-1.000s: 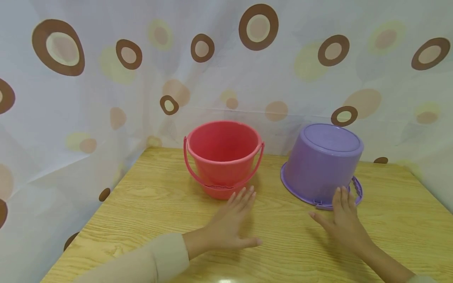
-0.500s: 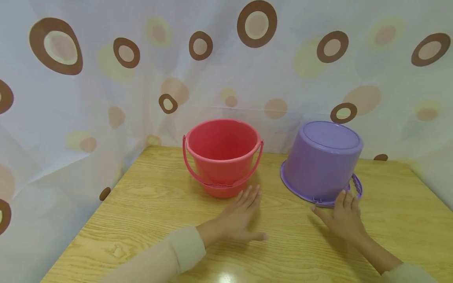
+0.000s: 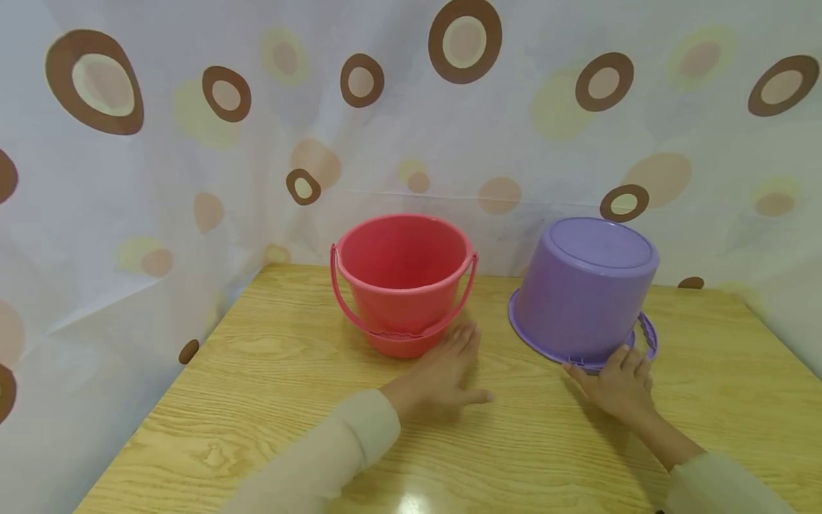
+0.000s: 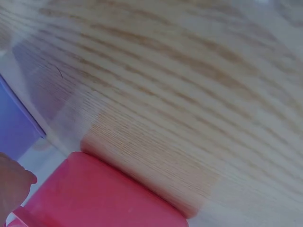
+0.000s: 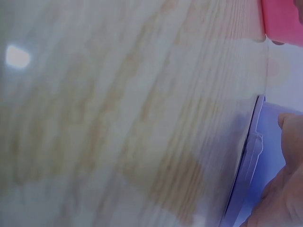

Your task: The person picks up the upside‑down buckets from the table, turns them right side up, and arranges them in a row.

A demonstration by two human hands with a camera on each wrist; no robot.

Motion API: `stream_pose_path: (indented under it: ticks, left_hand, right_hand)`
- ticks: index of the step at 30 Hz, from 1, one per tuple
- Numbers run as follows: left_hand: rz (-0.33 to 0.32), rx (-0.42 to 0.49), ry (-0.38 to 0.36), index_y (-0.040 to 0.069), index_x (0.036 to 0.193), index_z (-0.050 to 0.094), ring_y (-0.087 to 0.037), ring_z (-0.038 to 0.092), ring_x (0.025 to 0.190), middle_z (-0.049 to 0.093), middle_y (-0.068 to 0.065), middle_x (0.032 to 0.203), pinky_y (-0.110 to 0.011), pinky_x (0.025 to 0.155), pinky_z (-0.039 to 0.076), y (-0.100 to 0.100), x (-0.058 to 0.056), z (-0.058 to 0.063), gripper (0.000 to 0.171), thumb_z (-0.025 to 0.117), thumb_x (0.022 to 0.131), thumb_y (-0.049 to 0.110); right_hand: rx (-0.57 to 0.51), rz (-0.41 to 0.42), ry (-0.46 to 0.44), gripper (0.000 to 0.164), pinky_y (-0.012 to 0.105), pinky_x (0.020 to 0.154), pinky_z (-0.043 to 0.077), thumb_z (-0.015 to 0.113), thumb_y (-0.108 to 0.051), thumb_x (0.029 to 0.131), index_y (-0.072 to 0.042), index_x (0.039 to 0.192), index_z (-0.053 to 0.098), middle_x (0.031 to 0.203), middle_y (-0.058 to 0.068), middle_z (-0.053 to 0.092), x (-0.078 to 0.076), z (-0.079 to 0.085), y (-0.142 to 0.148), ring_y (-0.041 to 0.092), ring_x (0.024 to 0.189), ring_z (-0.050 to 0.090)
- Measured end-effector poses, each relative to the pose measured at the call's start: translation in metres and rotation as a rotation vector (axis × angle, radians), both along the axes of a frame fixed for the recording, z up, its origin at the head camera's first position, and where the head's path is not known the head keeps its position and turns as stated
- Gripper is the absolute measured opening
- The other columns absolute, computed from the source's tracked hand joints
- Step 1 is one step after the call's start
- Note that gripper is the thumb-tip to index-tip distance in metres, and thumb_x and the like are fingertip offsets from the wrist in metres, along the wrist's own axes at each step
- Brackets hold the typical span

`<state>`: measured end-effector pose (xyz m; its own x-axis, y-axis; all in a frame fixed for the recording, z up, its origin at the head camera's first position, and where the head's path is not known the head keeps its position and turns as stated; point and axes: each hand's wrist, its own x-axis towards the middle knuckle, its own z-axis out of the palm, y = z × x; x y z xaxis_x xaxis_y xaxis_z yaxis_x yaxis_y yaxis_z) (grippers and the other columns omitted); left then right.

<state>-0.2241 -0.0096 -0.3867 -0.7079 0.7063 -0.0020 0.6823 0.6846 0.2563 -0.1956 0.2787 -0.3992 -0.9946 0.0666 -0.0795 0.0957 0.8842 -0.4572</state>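
Head view alone showed inside the upright red bucket (image 3: 401,312), left of the upturned purple bucket (image 3: 584,303); left hand (image 3: 444,373) and right hand (image 3: 618,389), loosely spread beside them, gripped nothing. Right wrist view caught the smooth rim (image 5: 246,168) against wood-grained table (image 5: 123,123).

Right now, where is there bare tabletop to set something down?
Free: the wooden table left of the red bucket and left sleeve; the gap between red bucket and purple bucket; the right-edge strip; front centre, between left and right sleeve. Crowded: in front of the buckets, left hand by the red base, right hand at the purple rim.
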Motion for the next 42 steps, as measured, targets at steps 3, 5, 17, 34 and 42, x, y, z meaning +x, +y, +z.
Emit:
stream_pose_path:
  ticks: [3, 5, 17, 34, 42]
  left_hand:
    - [0.022, 0.011, 0.007, 0.001, 0.148, 0.003, -0.024, -0.002, 0.145, -0.003, -0.014, 0.157, -0.033, 0.119, 0.004, 0.003, -0.005, -0.001, 0.095, 0.047, 0.088, 0.060]
    - [0.035, 0.017, -0.001, 0.002, 0.148, 0.004, -0.024, -0.002, 0.145, -0.001, -0.013, 0.157, -0.033, 0.119, 0.003, 0.006, -0.008, -0.002, 0.095, 0.047, 0.087, 0.061]
    - [0.087, -0.014, 0.009, 0.004, 0.149, 0.006, -0.021, -0.003, 0.145, 0.001, -0.010, 0.157, -0.033, 0.119, 0.002, 0.027, -0.021, -0.005, 0.094, 0.047, 0.087, 0.062]
    - [0.111, -0.098, 0.047, 0.008, 0.150, 0.009, -0.021, 0.005, 0.146, 0.005, -0.007, 0.158, -0.037, 0.119, 0.008, 0.053, -0.026, -0.012, 0.093, 0.041, 0.086, 0.067]
    - [0.115, -0.121, 0.050, 0.005, 0.149, 0.012, -0.020, 0.008, 0.146, 0.010, -0.007, 0.157, -0.037, 0.119, 0.011, 0.064, -0.029, -0.011, 0.094, 0.040, 0.085, 0.068]
  right_hand:
    - [0.009, -0.020, -0.031, 0.115, 0.075, 0.099, 0.001, 0.039, -0.062, 0.089, 0.029, 0.127, -0.017, 0.130, 0.054, -0.020, -0.003, 0.001, 0.000, 0.070, 0.121, -0.014]
    - [0.010, -0.031, -0.047, 0.115, 0.075, 0.100, 0.001, 0.039, -0.063, 0.088, 0.029, 0.127, -0.018, 0.130, 0.054, -0.020, -0.006, 0.001, 0.000, 0.070, 0.121, -0.014]
    - [0.029, -0.070, -0.123, 0.113, 0.073, 0.102, 0.002, 0.037, -0.061, 0.089, 0.031, 0.126, -0.018, 0.129, 0.055, -0.019, -0.013, 0.000, 0.001, 0.070, 0.122, -0.013]
    - [0.025, -0.067, -0.103, 0.110, 0.072, 0.103, 0.010, 0.046, -0.052, 0.089, 0.031, 0.127, -0.015, 0.130, 0.056, -0.012, -0.017, -0.003, 0.005, 0.069, 0.123, -0.007]
    - [0.073, -0.011, -0.057, 0.106, 0.074, 0.099, 0.017, 0.044, -0.052, 0.090, 0.035, 0.125, -0.006, 0.127, 0.057, -0.002, -0.014, -0.004, 0.010, 0.072, 0.120, 0.001]
